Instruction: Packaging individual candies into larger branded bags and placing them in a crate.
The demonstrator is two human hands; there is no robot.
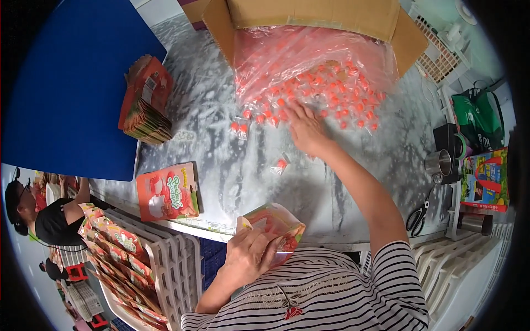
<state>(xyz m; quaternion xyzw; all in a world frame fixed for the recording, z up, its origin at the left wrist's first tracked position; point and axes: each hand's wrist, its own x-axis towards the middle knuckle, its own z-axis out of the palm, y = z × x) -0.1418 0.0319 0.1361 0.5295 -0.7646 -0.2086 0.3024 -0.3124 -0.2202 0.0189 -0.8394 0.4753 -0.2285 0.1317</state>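
Note:
My left hand (pixel 247 251) grips a red and green printed pouch (pixel 277 219) by its edge, close to my body at the table's front. Out over the table reaches my right hand (pixel 307 131), fingers stretched out and touching the near edge of a pile of wrapped red candies (pixel 331 91). The pile spills from a clear plastic liner (pixel 298 52) in a cardboard box (pixel 309 14) lying open toward me. One loose wrapped candy (pixel 281 164) sits between my hands, and a few more (pixel 239 128) lie left of the pile.
A flat pouch (pixel 168 191) and a stack of pouches (pixel 148 102) lie left, beside a blue panel (pixel 77 88). White crates hold filled pouches (pixel 118 259) at lower left, near other people. Scissors (pixel 418 218) and a metal cup (pixel 438 163) are at right.

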